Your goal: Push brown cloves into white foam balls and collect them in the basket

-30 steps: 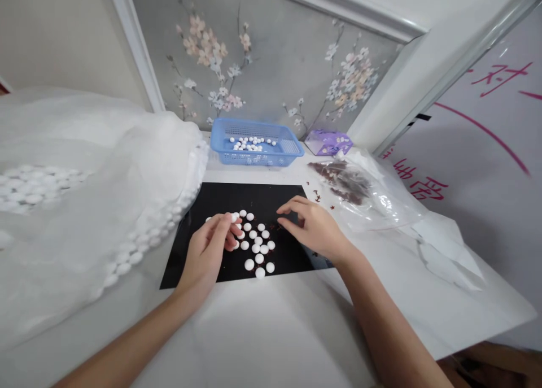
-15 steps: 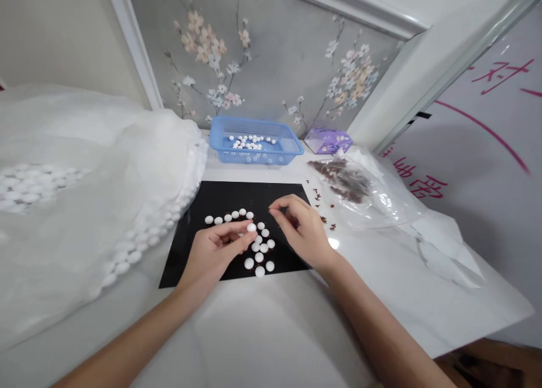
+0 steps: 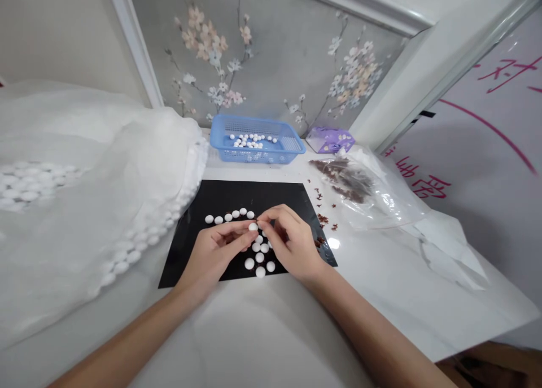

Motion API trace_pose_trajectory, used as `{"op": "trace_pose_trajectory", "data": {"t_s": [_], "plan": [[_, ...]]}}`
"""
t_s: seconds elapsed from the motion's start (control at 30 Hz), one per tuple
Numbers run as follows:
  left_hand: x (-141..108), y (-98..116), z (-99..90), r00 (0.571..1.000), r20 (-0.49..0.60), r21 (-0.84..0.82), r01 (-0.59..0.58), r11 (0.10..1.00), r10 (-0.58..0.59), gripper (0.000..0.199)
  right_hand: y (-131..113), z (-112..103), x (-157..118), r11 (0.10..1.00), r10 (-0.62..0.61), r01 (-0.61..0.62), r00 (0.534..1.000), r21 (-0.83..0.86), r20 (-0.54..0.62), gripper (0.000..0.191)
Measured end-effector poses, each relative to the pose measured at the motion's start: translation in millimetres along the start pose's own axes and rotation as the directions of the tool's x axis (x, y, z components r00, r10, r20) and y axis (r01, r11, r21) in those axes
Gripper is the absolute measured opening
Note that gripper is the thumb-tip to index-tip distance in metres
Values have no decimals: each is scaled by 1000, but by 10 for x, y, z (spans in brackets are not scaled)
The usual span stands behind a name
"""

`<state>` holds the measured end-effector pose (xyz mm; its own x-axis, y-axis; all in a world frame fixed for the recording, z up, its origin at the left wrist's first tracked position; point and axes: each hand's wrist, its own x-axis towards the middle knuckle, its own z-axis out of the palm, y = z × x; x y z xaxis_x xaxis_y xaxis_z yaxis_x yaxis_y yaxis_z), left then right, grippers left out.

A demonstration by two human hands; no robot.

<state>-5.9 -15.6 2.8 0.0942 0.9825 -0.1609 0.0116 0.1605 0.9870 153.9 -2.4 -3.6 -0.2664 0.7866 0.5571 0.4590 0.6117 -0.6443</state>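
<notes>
A white ball [image 3: 253, 227] is pinched between the thumb and fingers of my left hand [image 3: 214, 252], above the black sheet [image 3: 254, 190]. My right hand [image 3: 292, 241] has its thumb and fingertips pressed together at the ball's right side. Whatever those fingertips hold is too small to make out. Several white balls lie on the sheet, some in a row [image 3: 228, 217] behind my left hand and others in a cluster [image 3: 259, 257] between the hands. Small brown pieces show beside some of them. My right hand covers part of the cluster.
Behind the sheet stands a blue basket [image 3: 258, 156] holding white balls. Brown bits [image 3: 322, 218] lie to the right, near a clear bag [image 3: 359, 190] of brown pieces and a purple packet [image 3: 330, 139]. A large translucent bag [image 3: 105, 168] of white balls fills the left.
My right hand has moved left, bringing its fingertips to the ball. More brown bits and the sheet's right corner now show. My left hand has stayed nearly in place, still holding the ball.
</notes>
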Motion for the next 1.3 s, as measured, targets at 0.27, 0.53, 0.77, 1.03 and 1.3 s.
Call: {"op": "trace_pose_trajectory", "data": {"t_s": [0.27, 0.53, 0.77, 1.03, 1.3], "plan": [[1, -28, -16, 1000, -9, 24, -3, 1000, 3, 25, -12, 44, -18, 997, 60, -60, 998, 52, 3, 8], [25, -26, -18, 999, -33, -44, 36, 998, -38, 24, 10, -6, -29, 997, 3, -12, 992, 71, 123, 22], [28, -9, -13, 996, -54, -72, 60, 996, -64, 20, 35, -26, -11, 998, 23, -33, 986, 59, 166, 19], [32, -22, -24, 997, -35, -88, 67, 994, -70, 18, 33, 3, -21, 993, 9, -25, 991, 118, 136, 16], [35, -24, -22, 997, -63, -49, 51, 997, -54, 24, 39, 42, -30, 991, 2, -16, 994, 131, 113, 13]]}}
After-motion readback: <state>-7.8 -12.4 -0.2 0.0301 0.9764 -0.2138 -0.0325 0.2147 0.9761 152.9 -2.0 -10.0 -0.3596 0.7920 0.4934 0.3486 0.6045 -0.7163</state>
